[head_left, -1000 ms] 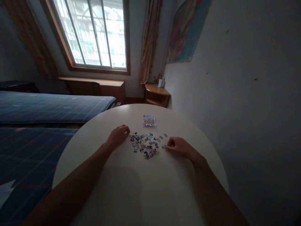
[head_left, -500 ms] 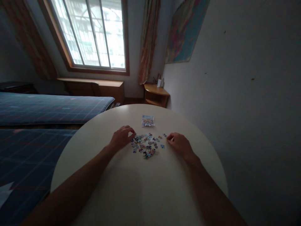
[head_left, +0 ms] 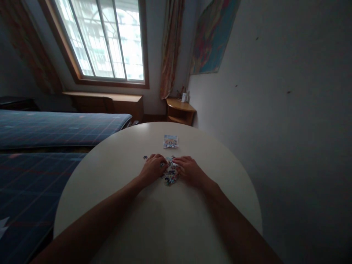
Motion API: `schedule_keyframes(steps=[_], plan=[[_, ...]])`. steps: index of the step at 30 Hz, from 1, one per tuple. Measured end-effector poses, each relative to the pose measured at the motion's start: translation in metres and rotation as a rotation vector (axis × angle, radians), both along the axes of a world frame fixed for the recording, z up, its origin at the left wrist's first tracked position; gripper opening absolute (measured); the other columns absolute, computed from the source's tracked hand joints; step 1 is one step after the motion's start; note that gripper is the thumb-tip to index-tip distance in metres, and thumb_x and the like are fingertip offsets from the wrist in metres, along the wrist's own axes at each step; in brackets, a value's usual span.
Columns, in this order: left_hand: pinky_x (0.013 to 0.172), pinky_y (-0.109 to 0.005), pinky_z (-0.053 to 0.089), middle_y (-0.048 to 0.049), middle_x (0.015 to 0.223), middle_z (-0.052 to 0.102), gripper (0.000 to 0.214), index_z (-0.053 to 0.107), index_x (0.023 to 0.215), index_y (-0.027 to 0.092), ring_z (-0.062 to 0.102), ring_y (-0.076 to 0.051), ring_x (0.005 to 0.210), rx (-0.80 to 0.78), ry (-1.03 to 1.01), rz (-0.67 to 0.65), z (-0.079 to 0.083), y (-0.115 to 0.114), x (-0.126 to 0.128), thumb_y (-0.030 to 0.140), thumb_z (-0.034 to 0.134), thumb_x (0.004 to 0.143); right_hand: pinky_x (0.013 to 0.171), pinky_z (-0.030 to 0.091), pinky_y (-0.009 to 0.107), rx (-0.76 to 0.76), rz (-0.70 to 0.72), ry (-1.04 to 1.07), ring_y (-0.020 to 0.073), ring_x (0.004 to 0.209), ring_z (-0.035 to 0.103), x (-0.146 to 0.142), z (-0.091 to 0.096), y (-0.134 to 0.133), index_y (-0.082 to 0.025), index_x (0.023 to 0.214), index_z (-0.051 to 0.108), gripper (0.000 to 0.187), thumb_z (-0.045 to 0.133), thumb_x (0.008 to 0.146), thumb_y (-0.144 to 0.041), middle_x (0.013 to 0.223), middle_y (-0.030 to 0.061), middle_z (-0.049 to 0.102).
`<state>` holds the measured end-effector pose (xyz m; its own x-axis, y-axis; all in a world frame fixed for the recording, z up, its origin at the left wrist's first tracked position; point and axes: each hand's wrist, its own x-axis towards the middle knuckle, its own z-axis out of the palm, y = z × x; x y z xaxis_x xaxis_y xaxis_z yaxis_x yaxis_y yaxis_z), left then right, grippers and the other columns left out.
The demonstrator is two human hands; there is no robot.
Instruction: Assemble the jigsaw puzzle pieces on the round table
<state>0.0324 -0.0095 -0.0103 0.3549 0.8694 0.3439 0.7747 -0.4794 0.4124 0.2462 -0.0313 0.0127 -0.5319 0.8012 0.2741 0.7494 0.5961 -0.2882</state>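
Small, multicoloured jigsaw puzzle pieces (head_left: pixel 171 176) lie in a tight heap on the white round table (head_left: pixel 162 223). My left hand (head_left: pixel 153 169) rests against the heap's left side, its fingers gently curved over the edge pieces. From the right, my right hand (head_left: pixel 190 171) lies low with fingers stretched onto the pieces, touching them. Both hands look open, cupping the heap between them without a visible grip; some pieces are hidden under the fingers. A single puzzle piece (head_left: pixel 145 157) sits apart, behind my left hand. Beyond the heap lies a small square picture card or packet (head_left: pixel 170 141).
To the left of the table are beds with blue plaid covers (head_left: pixel 60 126). A wooden corner shelf (head_left: pixel 181 105) stands past the far edge, near a desk (head_left: pixel 110 97) under the window. A bare wall (head_left: pixel 288 146) runs along the right.
My hands have moved inward towards each other, the right one farther. The scattered puzzle pieces are now gathered into a narrower heap, and one piece shows outside my left hand.
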Motion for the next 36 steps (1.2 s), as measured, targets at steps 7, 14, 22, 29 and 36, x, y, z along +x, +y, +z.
schedule_keyframes(steps=[7, 14, 22, 29, 36], plan=[[0.096, -0.039, 0.044, -0.0073, 0.095, 0.073, 0.008, 0.073, 0.089, 0.019, 0.059, -0.027, 0.103, -0.017, -0.017, 0.022, 0.002, -0.001, 0.0, 0.023, 0.067, 0.085, 0.115, 0.032, 0.043, 0.008, 0.138, -0.034, 0.0257, 0.13, 0.048, -0.004, -0.015, 0.002, -0.018, 0.137, 0.058, 0.043, 0.047, 0.096, -0.023, 0.138, 0.0074, 0.06], [0.09, -0.035, 0.046, -0.0048, 0.093, 0.074, 0.013, 0.07, 0.096, 0.02, 0.06, -0.025, 0.101, -0.016, -0.051, 0.036, -0.004, 0.003, -0.003, 0.024, 0.07, 0.084, 0.113, 0.035, 0.046, 0.037, 0.125, -0.042, 0.0262, 0.13, 0.049, 0.004, -0.021, 0.009, -0.021, 0.133, 0.062, 0.04, 0.051, 0.094, -0.022, 0.137, 0.0094, 0.061], [0.091, -0.034, 0.046, -0.0044, 0.093, 0.074, 0.013, 0.075, 0.096, 0.022, 0.059, -0.025, 0.102, 0.005, -0.054, -0.036, 0.0, 0.002, -0.005, 0.02, 0.067, 0.086, 0.103, 0.043, 0.043, -0.007, 0.067, 0.108, 0.0247, 0.114, 0.059, 0.024, -0.004, 0.005, -0.023, 0.102, 0.076, 0.021, 0.063, 0.087, -0.018, 0.118, 0.0102, 0.069], [0.094, -0.035, 0.043, -0.0039, 0.093, 0.074, 0.007, 0.078, 0.088, 0.024, 0.06, -0.023, 0.1, 0.034, -0.002, -0.182, 0.001, -0.001, -0.005, 0.022, 0.071, 0.085, 0.101, 0.042, 0.044, -0.125, 0.085, 0.133, 0.0262, 0.109, 0.06, 0.034, 0.002, 0.0, -0.025, 0.089, 0.078, 0.019, 0.083, 0.071, -0.03, 0.113, 0.0091, 0.068], [0.097, -0.035, 0.041, -0.0035, 0.099, 0.07, 0.017, 0.075, 0.096, 0.025, 0.057, -0.023, 0.105, 0.045, 0.045, -0.399, 0.014, -0.01, -0.011, 0.038, 0.072, 0.086, 0.1, 0.043, 0.041, -0.16, 0.105, 0.149, 0.0242, 0.108, 0.061, 0.03, 0.0, 0.0, -0.023, 0.081, 0.077, 0.011, 0.081, 0.071, -0.026, 0.108, 0.0079, 0.069]])
